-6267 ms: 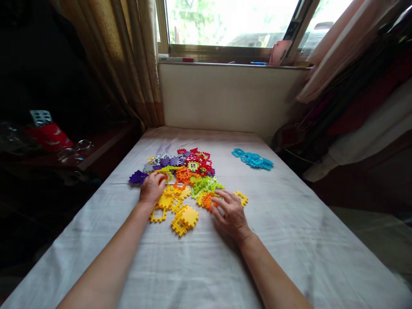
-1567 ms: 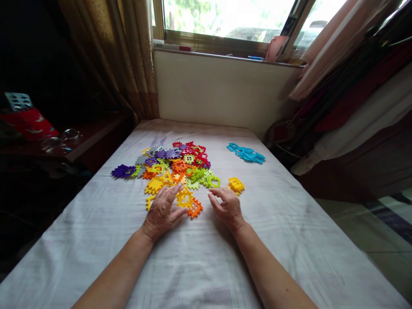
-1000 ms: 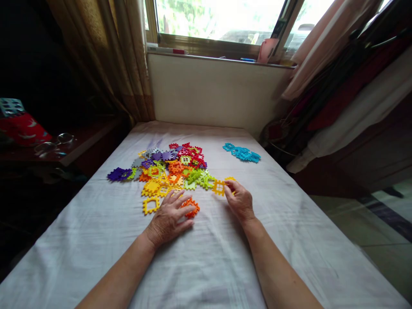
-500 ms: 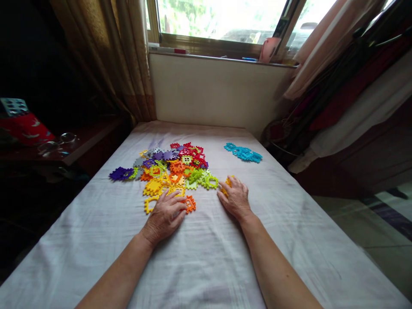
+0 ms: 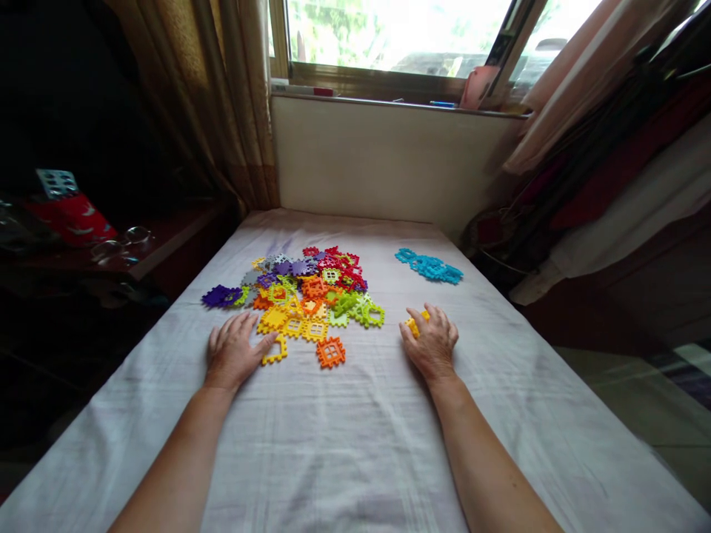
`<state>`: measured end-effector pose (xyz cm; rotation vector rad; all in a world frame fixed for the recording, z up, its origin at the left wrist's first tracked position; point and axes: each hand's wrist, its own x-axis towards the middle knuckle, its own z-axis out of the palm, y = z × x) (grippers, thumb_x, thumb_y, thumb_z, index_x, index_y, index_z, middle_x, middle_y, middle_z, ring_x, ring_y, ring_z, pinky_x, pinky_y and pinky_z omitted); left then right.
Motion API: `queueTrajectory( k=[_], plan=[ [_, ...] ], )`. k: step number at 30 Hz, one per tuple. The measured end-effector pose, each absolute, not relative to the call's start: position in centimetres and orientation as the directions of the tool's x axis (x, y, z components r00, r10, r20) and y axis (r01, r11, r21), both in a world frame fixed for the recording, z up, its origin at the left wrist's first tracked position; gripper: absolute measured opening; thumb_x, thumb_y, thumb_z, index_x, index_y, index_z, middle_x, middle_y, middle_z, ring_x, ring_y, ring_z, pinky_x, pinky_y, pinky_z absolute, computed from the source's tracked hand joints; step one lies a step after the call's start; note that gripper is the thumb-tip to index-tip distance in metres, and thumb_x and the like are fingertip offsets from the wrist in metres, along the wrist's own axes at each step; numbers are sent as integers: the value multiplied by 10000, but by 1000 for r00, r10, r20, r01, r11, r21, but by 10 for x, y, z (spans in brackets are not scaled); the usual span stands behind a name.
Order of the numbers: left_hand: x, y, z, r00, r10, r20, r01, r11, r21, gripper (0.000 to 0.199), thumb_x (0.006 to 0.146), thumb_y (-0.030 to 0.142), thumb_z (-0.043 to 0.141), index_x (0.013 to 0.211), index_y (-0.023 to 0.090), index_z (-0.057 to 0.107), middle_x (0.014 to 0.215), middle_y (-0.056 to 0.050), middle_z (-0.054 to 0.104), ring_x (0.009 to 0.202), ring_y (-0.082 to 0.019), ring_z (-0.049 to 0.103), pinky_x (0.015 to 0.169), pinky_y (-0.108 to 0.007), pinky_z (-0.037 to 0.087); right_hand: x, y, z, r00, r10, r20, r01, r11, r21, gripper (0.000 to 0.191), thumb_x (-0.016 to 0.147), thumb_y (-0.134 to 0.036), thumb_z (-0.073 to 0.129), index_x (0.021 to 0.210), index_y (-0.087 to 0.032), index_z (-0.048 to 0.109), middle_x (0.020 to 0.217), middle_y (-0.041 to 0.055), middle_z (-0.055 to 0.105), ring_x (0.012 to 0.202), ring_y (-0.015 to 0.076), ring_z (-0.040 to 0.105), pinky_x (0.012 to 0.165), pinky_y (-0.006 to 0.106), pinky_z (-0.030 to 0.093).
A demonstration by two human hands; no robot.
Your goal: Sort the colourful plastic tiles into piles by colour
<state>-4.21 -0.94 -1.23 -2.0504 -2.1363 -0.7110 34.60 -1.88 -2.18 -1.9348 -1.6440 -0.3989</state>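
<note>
A mixed heap of notched plastic building tiles lies on the white sheet, in red, purple, grey, green, orange and yellow. At the heap's lower left, my left hand rests with its fingers spread, its thumb at the edge of a yellow frame tile. My right hand is to the right of the heap, fingers curled over a yellow tile that is partly hidden under them. Between the hands an orange window tile lies flat. Farther back on the right is a separate pile of blue tiles.
The sheet-covered surface ends at a pale wall below a window. At left, a dark side table holds glasses and a red container. Clothes hang at right, beside the surface.
My left hand has moved left, off the orange tile, to the yellow frame tile's left side. My right hand has slid right with the yellow tile. The view has shifted slightly.
</note>
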Motion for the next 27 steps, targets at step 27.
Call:
queueTrajectory(
  k=[27],
  plan=[
    [-45,-13,8,-63,836,545,930,-150,336,477,879,638,487,1075,233,646,1281,-108,674,1233,-299,581,1111,-498,369,303,-28,-15,-123,761,637,900,356,-251,247,905,-213,534,1035,-263,738,1268,64,667,1280,268,501,1081,475,363]
  ],
)
